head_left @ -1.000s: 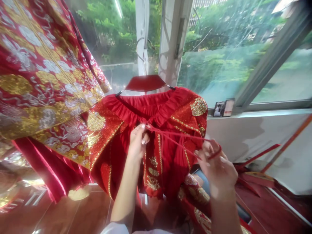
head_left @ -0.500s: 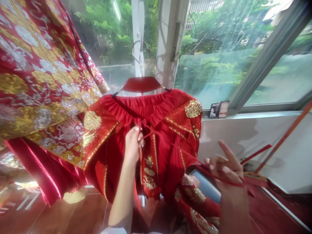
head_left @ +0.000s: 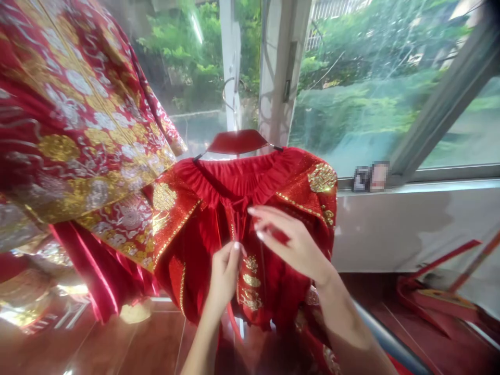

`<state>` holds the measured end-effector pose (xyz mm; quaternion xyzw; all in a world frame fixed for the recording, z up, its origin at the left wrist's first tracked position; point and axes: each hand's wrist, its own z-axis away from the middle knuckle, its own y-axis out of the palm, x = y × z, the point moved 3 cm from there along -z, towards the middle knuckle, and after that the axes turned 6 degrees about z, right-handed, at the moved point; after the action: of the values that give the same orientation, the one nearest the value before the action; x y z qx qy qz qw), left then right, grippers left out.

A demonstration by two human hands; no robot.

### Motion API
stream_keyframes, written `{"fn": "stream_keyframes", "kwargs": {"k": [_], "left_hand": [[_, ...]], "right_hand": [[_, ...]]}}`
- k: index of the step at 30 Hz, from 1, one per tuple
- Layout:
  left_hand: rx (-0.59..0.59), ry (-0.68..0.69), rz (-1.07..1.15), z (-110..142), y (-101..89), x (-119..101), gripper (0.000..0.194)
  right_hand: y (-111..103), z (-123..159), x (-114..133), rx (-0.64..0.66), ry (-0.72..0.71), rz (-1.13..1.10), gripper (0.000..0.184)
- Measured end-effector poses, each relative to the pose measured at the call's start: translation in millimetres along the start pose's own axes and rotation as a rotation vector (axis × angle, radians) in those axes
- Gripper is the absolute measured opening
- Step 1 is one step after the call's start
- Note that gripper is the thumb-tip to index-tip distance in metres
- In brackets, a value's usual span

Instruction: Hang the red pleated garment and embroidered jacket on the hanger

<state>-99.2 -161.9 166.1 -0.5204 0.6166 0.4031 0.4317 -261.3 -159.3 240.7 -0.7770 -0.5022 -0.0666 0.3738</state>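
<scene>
From afar I count 2 hands: my left hand (head_left: 224,268) pinching red cord (head_left: 233,320), my right hand (head_left: 292,238) fingers apart, before 1 red garment (head_left: 269,273) on 1 hanger (head_left: 239,141).

Daylight comes through wide windows (head_left: 351,125) with leafy green trees (head_left: 175,41) outside, above a pale, shadowed wall (head_left: 363,229) and a reddish tiled floor (head_left: 152,344)

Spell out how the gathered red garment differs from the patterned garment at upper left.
The gathered red garment has broad plain areas; the patterned garment is densely covered in gold and silver. The left hand and right hand are at the gathered red garment, neither at the patterned garment. Both are red with gold decoration.
</scene>
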Motion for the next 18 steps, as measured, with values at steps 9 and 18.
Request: {"fn": "stream_keyframes", "kwargs": {"k": [9, 18], "left_hand": [[-0.047, -0.086, -0.224, 26, -32.2, 4, 0.04], [-0.148, -0.065, -0.264, 18, -45.9, 19, 0.044]], "right_hand": [[24, -28, -21, -0.217, -0.196, 0.382, 0.019], [-23, 46, 41, 0.231, -0.367, -0.183, 0.042]]}}
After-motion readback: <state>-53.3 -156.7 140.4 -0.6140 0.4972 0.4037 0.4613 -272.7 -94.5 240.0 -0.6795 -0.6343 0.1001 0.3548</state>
